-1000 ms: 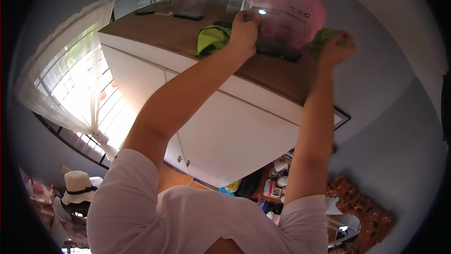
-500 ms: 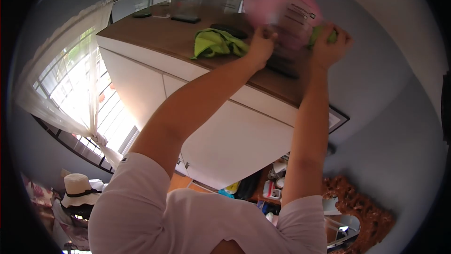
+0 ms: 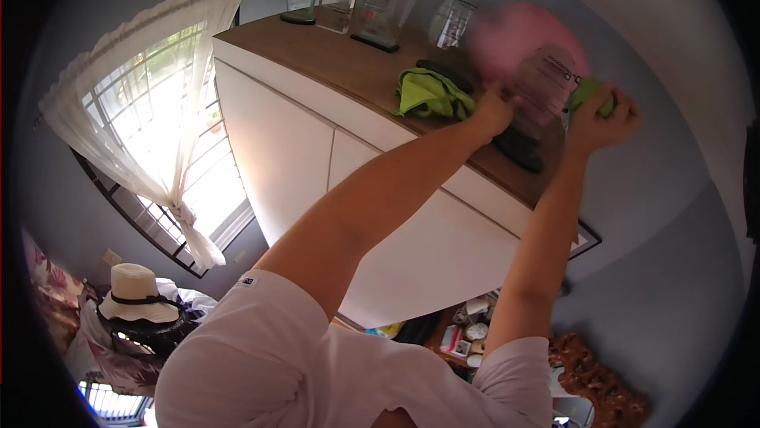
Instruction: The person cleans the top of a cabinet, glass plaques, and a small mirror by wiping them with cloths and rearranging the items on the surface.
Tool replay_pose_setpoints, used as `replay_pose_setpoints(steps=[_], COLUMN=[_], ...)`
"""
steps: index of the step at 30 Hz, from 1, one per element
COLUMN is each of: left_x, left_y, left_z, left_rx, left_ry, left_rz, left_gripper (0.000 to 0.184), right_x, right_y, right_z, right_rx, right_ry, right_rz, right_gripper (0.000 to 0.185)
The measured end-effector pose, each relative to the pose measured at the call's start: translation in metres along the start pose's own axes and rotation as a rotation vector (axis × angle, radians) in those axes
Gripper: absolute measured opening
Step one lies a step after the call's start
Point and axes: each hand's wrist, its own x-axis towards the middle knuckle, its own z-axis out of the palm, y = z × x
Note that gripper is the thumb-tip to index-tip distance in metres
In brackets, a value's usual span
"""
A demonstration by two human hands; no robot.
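Observation:
A clear glass trophy [image 3: 546,79] with a dark base [image 3: 518,150] stands near the front edge of the cabinet top. My left hand [image 3: 495,111] is closed at its left edge, thumb and fingers pinched on the glass. On the other side, my right hand [image 3: 603,121] grips a green cloth [image 3: 587,94] and presses it to the trophy's right edge. Behind the trophy is a blurred pink round object [image 3: 526,36]. Left of my left hand lies a second, crumpled green cloth [image 3: 431,95], with a dark oval piece [image 3: 445,74] just behind it.
Several more clear trophies [image 3: 376,8] stand along the back of the brown cabinet top [image 3: 269,36]. White cabinet doors [image 3: 277,135] drop below my arms. A curtained window [image 3: 158,103] is at left, a hat [image 3: 136,293] below it, and a carved wooden frame [image 3: 602,380] at lower right.
The view has shifted, so the cabinet, trophies and window sit farther right in it. Both hands stay at the trophy, the right one still with the green cloth.

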Motion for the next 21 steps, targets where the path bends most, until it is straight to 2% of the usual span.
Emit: replay_pose_setpoints(steps=[2,5,8,11,13,15,18,21], left_x=[-0.010,-0.012,-0.019,-0.011,-0.020,-0.023,-0.015,0.004], left_y=[0.012,0.006,0.019,0.027,0.053,0.063,0.071,0.053], left_z=[-0.003,0.004,-0.001,-0.045,-0.081,-0.114,-0.119,-0.114], left_rx=[-0.021,0.053,0.149,0.413,0.930,1.384,1.319,0.928], left_ry=[0.003,0.083,0.044,-0.012,0.005,-0.189,-0.479,-0.528], left_rz=[0.015,0.096,0.059,0.576,0.603,0.451,0.048,0.175], left_gripper=[0.024,0.034,0.049,0.067,0.072,0.065,0.063,0.057], right_x=[0.003,0.007,0.014,0.016,0.017,0.015,0.013,-0.010], right_y=[-0.007,-0.015,-0.030,-0.033,-0.046,-0.065,-0.098,-0.141], right_z=[-0.001,-0.004,-0.013,-0.015,-0.001,0.017,0.055,0.088], right_rx=[0.027,0.068,0.111,0.131,0.230,0.308,0.374,0.400], right_ry=[0.014,0.086,0.099,-0.043,-0.042,-0.054,-0.112,-0.269], right_rz=[-0.017,-0.029,-0.116,-0.177,-0.132,-0.056,0.101,0.335], right_gripper=[0.019,0.017,0.017,0.017,0.018,0.020,0.028,0.044])
